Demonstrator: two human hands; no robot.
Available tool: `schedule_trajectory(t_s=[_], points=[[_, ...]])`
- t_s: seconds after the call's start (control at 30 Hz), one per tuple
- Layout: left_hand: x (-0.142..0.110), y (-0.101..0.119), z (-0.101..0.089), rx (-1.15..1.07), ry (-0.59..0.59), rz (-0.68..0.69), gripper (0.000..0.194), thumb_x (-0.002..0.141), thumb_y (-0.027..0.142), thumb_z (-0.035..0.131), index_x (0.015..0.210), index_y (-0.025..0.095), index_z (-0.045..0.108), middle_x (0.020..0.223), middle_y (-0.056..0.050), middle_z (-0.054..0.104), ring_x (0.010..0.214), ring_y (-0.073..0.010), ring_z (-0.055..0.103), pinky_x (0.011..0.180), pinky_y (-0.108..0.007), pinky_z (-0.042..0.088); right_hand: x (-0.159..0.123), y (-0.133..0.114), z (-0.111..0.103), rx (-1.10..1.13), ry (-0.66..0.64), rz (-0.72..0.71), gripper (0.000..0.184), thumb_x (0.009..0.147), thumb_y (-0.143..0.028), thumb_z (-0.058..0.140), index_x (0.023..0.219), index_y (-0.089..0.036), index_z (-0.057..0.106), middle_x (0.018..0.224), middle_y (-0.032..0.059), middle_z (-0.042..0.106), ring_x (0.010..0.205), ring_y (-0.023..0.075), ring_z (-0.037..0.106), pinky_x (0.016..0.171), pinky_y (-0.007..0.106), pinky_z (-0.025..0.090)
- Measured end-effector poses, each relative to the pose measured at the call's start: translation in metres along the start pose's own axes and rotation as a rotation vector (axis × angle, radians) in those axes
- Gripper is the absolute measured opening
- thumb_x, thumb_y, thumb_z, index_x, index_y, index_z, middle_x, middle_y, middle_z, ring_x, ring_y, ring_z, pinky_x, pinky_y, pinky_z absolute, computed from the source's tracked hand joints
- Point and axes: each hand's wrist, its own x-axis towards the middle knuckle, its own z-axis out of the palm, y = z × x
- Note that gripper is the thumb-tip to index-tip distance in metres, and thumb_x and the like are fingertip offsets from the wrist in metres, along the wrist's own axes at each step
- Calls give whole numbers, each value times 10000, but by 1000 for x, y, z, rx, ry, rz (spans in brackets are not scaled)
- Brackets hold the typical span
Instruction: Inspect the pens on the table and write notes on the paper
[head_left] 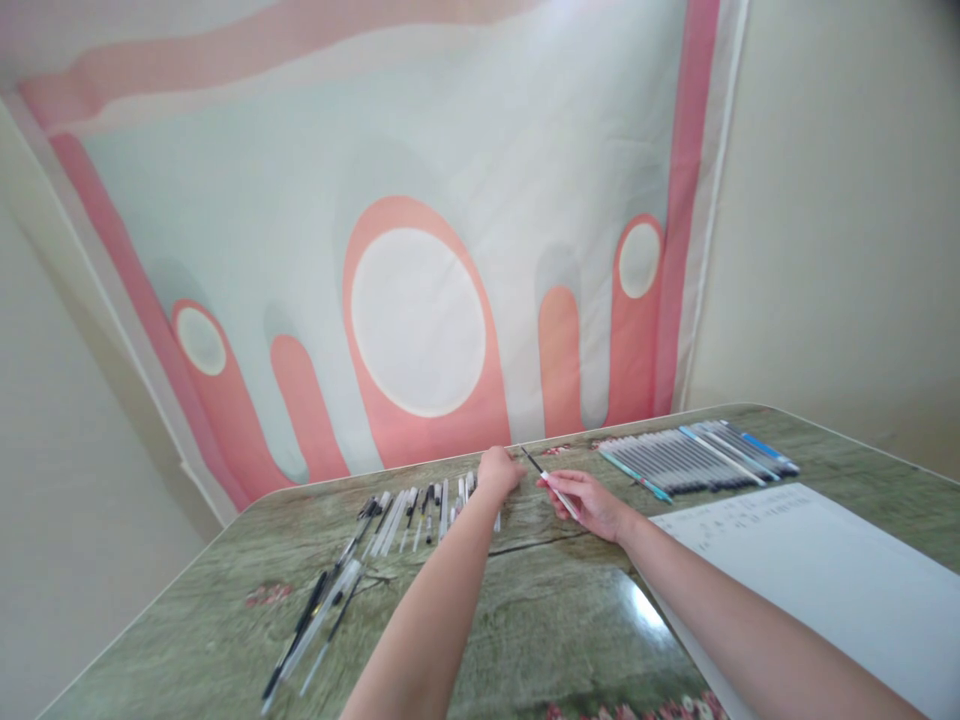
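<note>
My right hand point(589, 503) is closed around a slim pen point(561, 496) with a white barrel. Its thin dark end slants up and left out of my fingers. Just left of it, my left hand point(501, 472) is at the far side of the table, fingers curled inward. What those fingers hold, if anything, is hidden. Beside my left forearm lies a row of loose pen parts point(405, 520): clear barrels, dark caps and thin refills. Closer to me on the left is a loose bunch of black and clear pen parts point(315, 620).
On the right, many grey pens point(660, 462) lie side by side, with blue and white ones at the right end and a teal pen point(637, 475) across the left. A white sheet point(817, 580) with faint writing lies nearer. Behind the table point(540, 610) hangs a patterned cloth point(420, 320).
</note>
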Motion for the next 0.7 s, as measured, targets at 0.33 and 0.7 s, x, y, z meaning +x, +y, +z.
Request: schedule_trajectory(t_s=[0.33, 0.7], points=[[-51, -15, -19, -916, -194, -23, 293, 644, 272, 656, 884, 105, 640, 719, -48, 632, 577, -76, 558, 597, -193, 459, -2, 1, 1, -82, -16, -31, 312, 681, -401, 620, 857, -143, 639, 581, -22, 490, 483, 65, 421, 453, 204, 315], [-50, -54, -27, -1437, 67, -57, 179, 678, 126, 635, 846, 126, 574, 740, -26, 617, 678, -79, 604, 714, -207, 497, -9, 1, 13, -285, -62, -27, 286, 654, -392, 641, 767, -128, 641, 505, -34, 484, 463, 72, 421, 472, 221, 321]])
